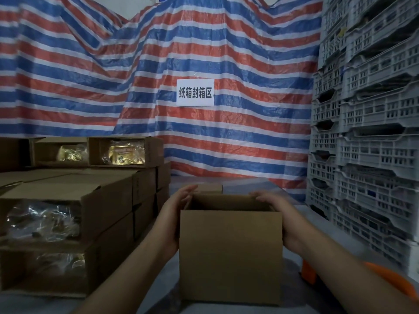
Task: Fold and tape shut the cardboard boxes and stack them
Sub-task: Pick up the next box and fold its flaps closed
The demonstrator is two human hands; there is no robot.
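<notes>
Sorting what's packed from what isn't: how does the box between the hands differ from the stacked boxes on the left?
The held box stands upright, open on top, gripped by the left hand and right hand. The stacked boxes lie sideways, open ends showing shiny packets, untouched. Both are plain brown cardboard, untaped.

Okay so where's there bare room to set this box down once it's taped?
Bare grey surface lies behind the open box, bounded by the striped tarp and the grey crates. A narrow strip runs between the box and the stacked boxes. The left side is crowded; an orange object sits at right.
</notes>
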